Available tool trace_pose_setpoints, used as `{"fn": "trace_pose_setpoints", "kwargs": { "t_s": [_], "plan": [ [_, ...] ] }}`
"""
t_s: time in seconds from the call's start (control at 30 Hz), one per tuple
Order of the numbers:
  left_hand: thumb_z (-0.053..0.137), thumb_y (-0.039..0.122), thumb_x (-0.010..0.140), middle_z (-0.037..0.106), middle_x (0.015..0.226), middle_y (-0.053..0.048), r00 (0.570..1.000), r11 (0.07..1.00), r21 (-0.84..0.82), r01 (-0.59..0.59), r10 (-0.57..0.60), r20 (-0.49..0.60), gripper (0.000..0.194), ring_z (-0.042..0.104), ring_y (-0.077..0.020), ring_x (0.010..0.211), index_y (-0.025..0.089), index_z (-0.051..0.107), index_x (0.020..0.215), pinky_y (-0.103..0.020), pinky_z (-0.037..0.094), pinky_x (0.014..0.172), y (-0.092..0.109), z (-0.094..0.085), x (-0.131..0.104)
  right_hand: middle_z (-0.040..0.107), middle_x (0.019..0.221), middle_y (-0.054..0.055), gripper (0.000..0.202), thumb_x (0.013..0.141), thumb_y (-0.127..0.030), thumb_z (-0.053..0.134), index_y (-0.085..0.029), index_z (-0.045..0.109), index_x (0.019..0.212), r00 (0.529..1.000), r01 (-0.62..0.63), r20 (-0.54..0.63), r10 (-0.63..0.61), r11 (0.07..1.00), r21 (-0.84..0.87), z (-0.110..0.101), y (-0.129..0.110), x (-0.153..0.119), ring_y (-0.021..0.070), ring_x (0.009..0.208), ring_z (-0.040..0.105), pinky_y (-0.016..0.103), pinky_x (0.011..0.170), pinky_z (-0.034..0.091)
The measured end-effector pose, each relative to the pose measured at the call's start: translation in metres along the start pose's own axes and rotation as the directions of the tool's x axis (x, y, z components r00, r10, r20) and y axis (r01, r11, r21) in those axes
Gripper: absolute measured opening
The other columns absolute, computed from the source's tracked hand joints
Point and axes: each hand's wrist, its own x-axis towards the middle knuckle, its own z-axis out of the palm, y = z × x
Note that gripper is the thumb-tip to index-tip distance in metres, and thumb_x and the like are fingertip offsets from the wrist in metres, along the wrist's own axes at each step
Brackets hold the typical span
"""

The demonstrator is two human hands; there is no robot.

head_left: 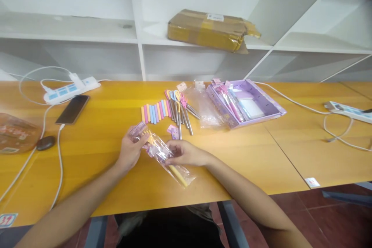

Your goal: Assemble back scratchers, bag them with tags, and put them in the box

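My left hand pinches the top of a clear plastic bag near its purple header. Inside the bag lies a yellow back scratcher with a small claw-shaped head and a yellow handle. My right hand grips the bag around its middle, its fingers closed on it. Just beyond my hands sits a bunch of metal rods with pink, blue and yellow claw heads. To their left is a row of pastel handle tubes. Small purple cards lie beside the rods.
Clear empty bags lie beside a purple display box holding packaged back scratchers. At left are a phone, a power strip, cables and an orange bag. A taped carton rests on the shelf; another power strip is right.
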Motion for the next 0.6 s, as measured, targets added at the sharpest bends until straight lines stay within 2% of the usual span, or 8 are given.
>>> {"fn": "trace_pose_setpoints", "kwargs": {
  "t_s": [0.1, 0.23, 0.37, 0.4, 0.43, 0.5, 0.57, 0.6],
  "plan": [
    [0.100, 0.034, 0.070, 0.074, 0.090, 0.000, 1.000, 1.000, -0.026, 0.003, -0.003, 0.012, 0.049, 0.071, -0.0141, 0.071, 0.018, 0.070, 0.105, -0.026, 0.060, 0.064, 0.000, 0.000, 0.000, 0.075, 0.098, 0.002, 0.049, 0.080, -0.052, 0.093, -0.018, 0.068, 0.105, 1.000, -0.021, -0.012, 0.020, 0.997, -0.072, 0.001, -0.007, -0.003, 0.0187, 0.090, 0.072, 0.032, 0.086, 0.057],
    [0.095, 0.044, 0.079, 0.074, 0.098, -0.001, 0.991, 0.994, -0.106, 0.027, -0.013, 0.135, 0.053, 0.074, -0.0156, 0.078, 0.021, 0.065, 0.117, -0.029, 0.063, 0.070, 0.001, 0.000, -0.001, 0.077, 0.097, 0.003, 0.048, 0.083, -0.050, 0.091, -0.019, 0.069, 0.112, 1.000, -0.009, -0.011, 0.008, 0.994, -0.106, -0.008, -0.016, -0.008, 0.0200, 0.090, 0.075, 0.034, 0.087, 0.059],
    [0.085, 0.048, 0.090, 0.072, 0.094, -0.001, 0.966, 0.991, -0.108, 0.083, -0.053, 0.254, 0.044, 0.078, -0.0198, 0.085, 0.021, 0.063, 0.117, -0.035, 0.065, 0.081, -0.001, -0.001, -0.002, 0.076, 0.094, 0.002, 0.071, 0.084, -0.050, 0.088, -0.022, 0.061, 0.143, 0.968, 0.036, -0.227, -0.105, 0.957, -0.287, -0.052, -0.040, -0.034, 0.0206, 0.085, 0.074, 0.035, 0.080, 0.060],
    [0.083, 0.047, 0.091, 0.071, 0.092, 0.000, 0.961, 0.990, -0.102, 0.100, -0.070, 0.269, 0.042, 0.079, -0.0203, 0.084, 0.021, 0.063, 0.116, -0.035, 0.065, 0.082, -0.003, -0.002, -0.002, 0.076, 0.096, 0.004, 0.072, 0.087, -0.051, 0.084, -0.022, 0.058, 0.148, 0.929, 0.034, -0.330, -0.169, 0.925, -0.377, -0.071, -0.049, -0.045, 0.0211, 0.085, 0.073, 0.035, 0.079, 0.060],
    [0.082, 0.046, 0.092, 0.070, 0.091, 0.000, 0.957, 0.988, -0.100, 0.116, -0.085, 0.279, 0.040, 0.079, -0.0202, 0.083, 0.021, 0.063, 0.115, -0.035, 0.065, 0.082, -0.004, -0.002, -0.002, 0.076, 0.097, 0.005, 0.070, 0.090, -0.052, 0.080, -0.022, 0.057, 0.150, 0.851, 0.006, -0.455, -0.261, 0.872, -0.489, -0.093, -0.057, -0.057, 0.0214, 0.083, 0.072, 0.035, 0.077, 0.059],
    [0.082, 0.044, 0.092, 0.070, 0.090, 0.000, 0.951, 0.985, -0.105, 0.137, -0.101, 0.293, 0.037, 0.078, -0.0196, 0.081, 0.020, 0.063, 0.113, -0.035, 0.064, 0.081, -0.006, -0.002, -0.002, 0.076, 0.103, 0.007, 0.058, 0.098, -0.049, 0.070, -0.023, 0.061, 0.149, 0.632, -0.206, -0.639, -0.437, 0.701, -0.683, -0.143, -0.069, -0.082, 0.0231, 0.085, 0.071, 0.037, 0.079, 0.057],
    [0.081, 0.044, 0.092, 0.069, 0.089, 0.001, 0.946, 0.985, -0.099, 0.141, -0.104, 0.308, 0.035, 0.078, -0.0195, 0.080, 0.020, 0.063, 0.110, -0.035, 0.064, 0.080, -0.008, -0.002, -0.002, 0.076, 0.113, 0.013, 0.053, 0.103, -0.039, 0.058, -0.021, 0.057, 0.154, 0.431, -0.455, -0.681, -0.592, 0.508, -0.731, -0.195, -0.072, -0.104, 0.0265, 0.096, 0.071, 0.040, 0.088, 0.053],
    [0.080, 0.044, 0.093, 0.068, 0.088, 0.001, 0.944, 0.986, -0.091, 0.137, -0.102, 0.313, 0.034, 0.078, -0.0197, 0.080, 0.020, 0.063, 0.109, -0.035, 0.063, 0.079, -0.008, -0.002, -0.002, 0.076, 0.116, 0.016, 0.054, 0.104, -0.034, 0.053, -0.017, 0.053, 0.156, 0.375, -0.599, -0.689, -0.620, 0.405, -0.691, -0.219, -0.069, -0.112, 0.0278, 0.100, 0.070, 0.041, 0.090, 0.052]
  ]
}}
